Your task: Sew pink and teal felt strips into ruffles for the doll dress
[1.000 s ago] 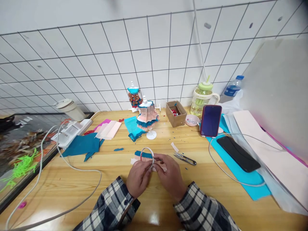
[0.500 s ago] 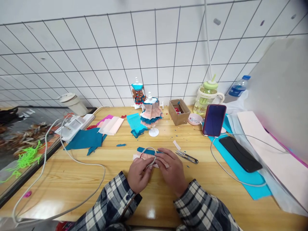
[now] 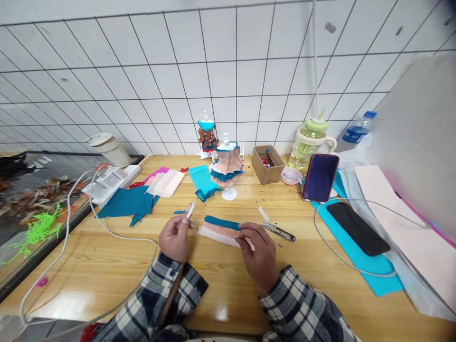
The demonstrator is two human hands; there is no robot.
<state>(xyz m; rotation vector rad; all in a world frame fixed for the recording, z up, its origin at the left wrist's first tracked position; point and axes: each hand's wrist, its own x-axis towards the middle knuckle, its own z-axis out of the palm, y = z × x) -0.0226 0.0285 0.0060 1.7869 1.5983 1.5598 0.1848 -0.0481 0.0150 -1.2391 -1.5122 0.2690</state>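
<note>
While the left hand pinches a small white band, the right hand is half open at the right end of the strips, its grip unclear. If those fingers drag, the thin strips could crumple on the shiny wood table. Far back is a white tiled wall.

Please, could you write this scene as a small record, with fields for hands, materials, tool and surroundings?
Left hand: the left hand pinches a small white item
Right hand: the right hand has its fingers at the strips' right end; grip unclear
Materials: teal strip and pale pink strip, flat on the table
Tool: snips, lying right of the strips
Behind: two small dressed forms, cardboard box
Phones: one upright, one flat
</note>
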